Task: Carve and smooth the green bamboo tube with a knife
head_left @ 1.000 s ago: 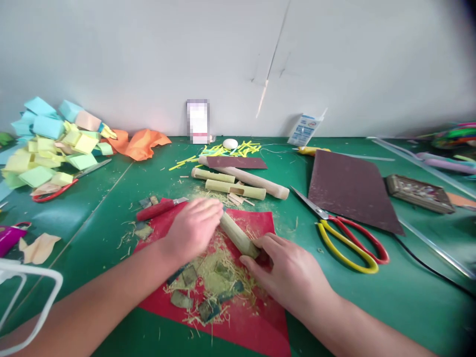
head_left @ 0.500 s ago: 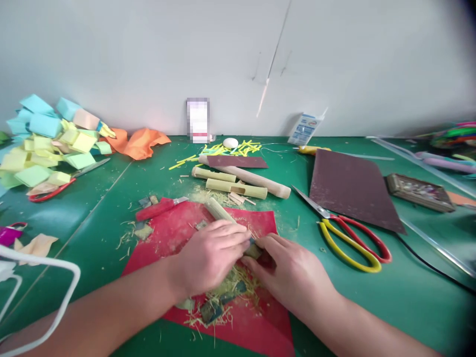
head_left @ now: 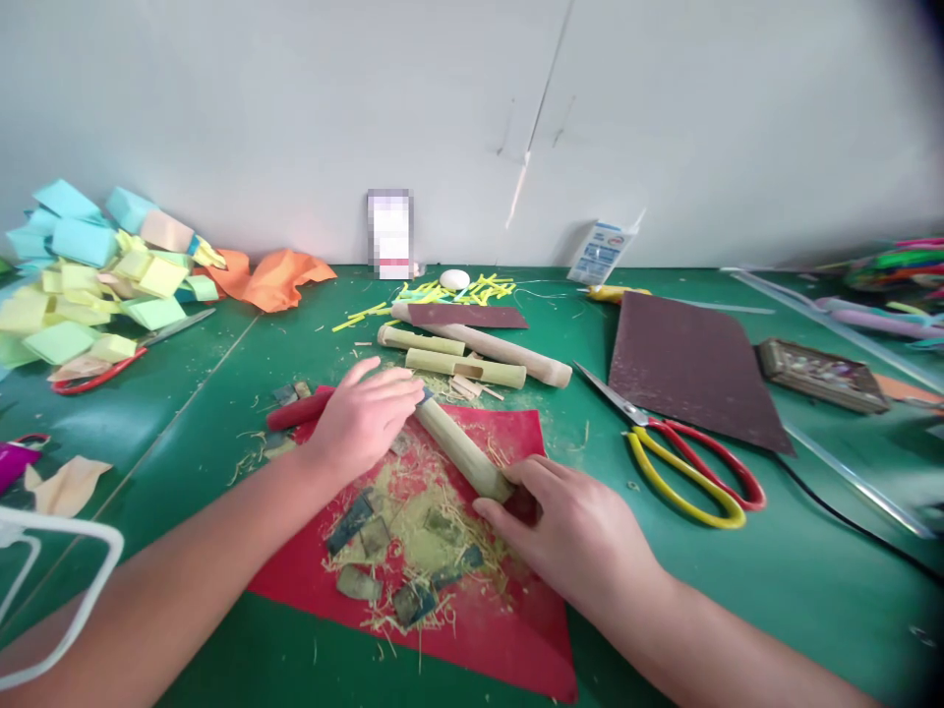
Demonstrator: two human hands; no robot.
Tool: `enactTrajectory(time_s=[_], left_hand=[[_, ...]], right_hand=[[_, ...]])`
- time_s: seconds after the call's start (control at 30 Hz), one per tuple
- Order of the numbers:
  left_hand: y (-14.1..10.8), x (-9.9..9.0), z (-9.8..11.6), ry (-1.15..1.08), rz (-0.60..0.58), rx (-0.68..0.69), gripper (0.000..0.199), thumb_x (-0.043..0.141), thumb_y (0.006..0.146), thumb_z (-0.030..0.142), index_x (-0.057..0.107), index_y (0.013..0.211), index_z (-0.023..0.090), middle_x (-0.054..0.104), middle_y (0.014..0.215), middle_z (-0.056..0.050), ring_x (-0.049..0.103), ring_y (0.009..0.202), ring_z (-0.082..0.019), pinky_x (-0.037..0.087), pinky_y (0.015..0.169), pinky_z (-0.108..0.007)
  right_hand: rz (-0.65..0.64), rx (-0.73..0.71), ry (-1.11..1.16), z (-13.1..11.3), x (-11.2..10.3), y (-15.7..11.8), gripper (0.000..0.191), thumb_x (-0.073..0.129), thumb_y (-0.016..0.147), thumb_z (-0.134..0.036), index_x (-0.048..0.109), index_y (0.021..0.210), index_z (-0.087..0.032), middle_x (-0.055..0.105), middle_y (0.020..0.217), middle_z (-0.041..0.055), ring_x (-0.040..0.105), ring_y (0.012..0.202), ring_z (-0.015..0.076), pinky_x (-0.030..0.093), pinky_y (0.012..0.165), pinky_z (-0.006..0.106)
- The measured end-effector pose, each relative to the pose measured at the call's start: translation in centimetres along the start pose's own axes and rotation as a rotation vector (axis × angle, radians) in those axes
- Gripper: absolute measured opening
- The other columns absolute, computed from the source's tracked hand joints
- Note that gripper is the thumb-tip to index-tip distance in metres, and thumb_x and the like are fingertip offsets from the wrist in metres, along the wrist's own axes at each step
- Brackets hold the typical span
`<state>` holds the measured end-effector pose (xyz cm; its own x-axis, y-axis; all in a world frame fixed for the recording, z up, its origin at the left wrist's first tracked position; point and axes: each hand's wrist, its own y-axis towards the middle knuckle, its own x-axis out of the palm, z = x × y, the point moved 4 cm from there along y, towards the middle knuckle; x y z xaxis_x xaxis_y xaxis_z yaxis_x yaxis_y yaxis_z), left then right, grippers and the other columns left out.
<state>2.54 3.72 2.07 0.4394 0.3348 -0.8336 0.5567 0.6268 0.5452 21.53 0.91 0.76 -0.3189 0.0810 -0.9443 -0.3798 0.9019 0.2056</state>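
Note:
A pale bamboo tube (head_left: 461, 447) lies slanted over the red sheet (head_left: 508, 659). My right hand (head_left: 579, 526) pinches its near end between thumb and fingers. At the tube's far end is my left hand (head_left: 369, 413), its fingers spread and a small dark piece at their tips; whether it grips that piece is unclear. Under the left hand, the red-handled knife (head_left: 295, 410) is partly covered. Shavings, dust and dark sandpaper scraps (head_left: 350, 523) litter the sheet. Two bamboo pieces (head_left: 479, 370) and a longer stick (head_left: 516, 352) rest behind.
To the right are yellow-and-red scissors (head_left: 689, 472), a dark sandpaper sheet (head_left: 685, 364) and a small metal box (head_left: 822, 376). Folded papers (head_left: 81, 241) heap at the left beside an orange cloth (head_left: 272, 280). A white frame (head_left: 103, 580) juts in at lower left.
My left hand has moved up and left to the tube's far end, and its fingers have spread. More of the tube and the scraps now shows. My right hand stays at the near end.

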Motion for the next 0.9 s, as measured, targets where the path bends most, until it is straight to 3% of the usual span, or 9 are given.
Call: enactTrajectory(time_s=[0.07, 0.17, 0.37, 0.5, 0.53, 0.67, 0.83, 0.9], left_hand=[[0.1, 0.1, 0.3, -0.019, -0.009, 0.03, 0.027, 0.042, 0.092, 0.013, 0.065, 0.106, 0.017, 0.068, 0.112, -0.006, 0.058, 0.112, -0.02, 0.034, 0.104, -0.051], [0.1, 0.4, 1.7, -0.135, -0.086, 0.169, 0.027, 0.043, 0.092, 0.013, 0.063, 0.11, 0.014, 0.066, 0.117, -0.007, 0.056, 0.115, -0.017, 0.037, 0.104, -0.042], [0.1, 0.0, 1.0, 0.002, -0.001, 0.014, 0.026, 0.043, 0.092, 0.012, 0.065, 0.106, 0.016, 0.068, 0.111, -0.006, 0.058, 0.111, -0.021, 0.034, 0.104, -0.051], [-0.1, 0.5, 2.6, -0.157, -0.107, 0.205, 0.027, 0.043, 0.091, 0.013, 0.063, 0.11, 0.013, 0.065, 0.119, -0.007, 0.054, 0.117, -0.017, 0.035, 0.108, -0.041], [-0.1, 0.6, 2.3, -0.143, -0.132, 0.187, 0.028, 0.043, 0.092, 0.013, 0.062, 0.111, 0.015, 0.064, 0.119, -0.006, 0.054, 0.117, -0.018, 0.035, 0.107, -0.043], [0.1, -0.1, -0.2, 0.008, 0.01, -0.043, 0.025, 0.044, 0.092, 0.014, 0.065, 0.106, 0.018, 0.069, 0.11, -0.005, 0.059, 0.11, -0.021, 0.034, 0.104, -0.053], [-0.2, 0.3, 1.3, -0.114, -0.077, 0.185, 0.028, 0.043, 0.091, 0.012, 0.062, 0.112, 0.015, 0.066, 0.117, -0.007, 0.055, 0.116, -0.018, 0.036, 0.106, -0.043], [-0.1, 0.2, 0.5, -0.042, -0.035, 0.072, 0.027, 0.043, 0.092, 0.012, 0.064, 0.109, 0.017, 0.067, 0.114, -0.005, 0.056, 0.115, -0.02, 0.034, 0.105, -0.049]], right_hand=[[0.002, 0.0, -0.006, 0.0, 0.0, 0.0, 0.027, 0.061, 0.077, -0.045, 0.055, 0.066, -0.021, 0.058, 0.063, -0.001, 0.052, 0.056, 0.0137, 0.031, 0.05, 0.026], [0.012, -0.005, -0.003, 0.0, -0.1, 0.1, 0.026, 0.064, 0.075, -0.043, 0.054, 0.065, -0.021, 0.058, 0.061, -0.0019, 0.051, 0.053, 0.0127, 0.03, 0.049, 0.025], [0.018, 0.004, -0.022, 0.1, -0.1, 0.1, 0.031, 0.062, 0.075, -0.048, 0.053, 0.063, -0.021, 0.058, 0.06, -0.0015, 0.051, 0.052, 0.013, 0.029, 0.048, 0.025], [0.046, -0.04, 0.002, 0.0, -0.1, 0.1, 0.021, 0.064, 0.075, -0.039, 0.057, 0.068, -0.021, 0.059, 0.061, -0.0017, 0.053, 0.053, 0.0126, 0.032, 0.049, 0.025], [0.047, -0.034, -0.006, 0.0, -0.1, 0.1, 0.024, 0.063, 0.075, -0.041, 0.056, 0.066, -0.021, 0.059, 0.06, -0.0017, 0.052, 0.052, 0.0125, 0.031, 0.049, 0.025], [0.04, -0.014, -0.047, 0.0, -0.2, 0.2, 0.032, 0.062, 0.076, -0.048, 0.053, 0.061, -0.021, 0.057, 0.058, -0.0016, 0.049, 0.05, 0.0124, 0.029, 0.047, 0.025], [0.051, -0.055, -0.042, -0.1, -0.3, 0.2, 0.029, 0.059, 0.079, -0.045, 0.053, 0.063, -0.021, 0.056, 0.059, -0.0013, 0.049, 0.049, 0.0119, 0.03, 0.048, 0.025], [0.043, -0.05, -0.048, -0.1, -0.3, 0.1, 0.03, 0.058, 0.08, -0.046, 0.053, 0.063, -0.021, 0.056, 0.06, -0.0011, 0.05, 0.05, 0.0126, 0.031, 0.048, 0.025]])
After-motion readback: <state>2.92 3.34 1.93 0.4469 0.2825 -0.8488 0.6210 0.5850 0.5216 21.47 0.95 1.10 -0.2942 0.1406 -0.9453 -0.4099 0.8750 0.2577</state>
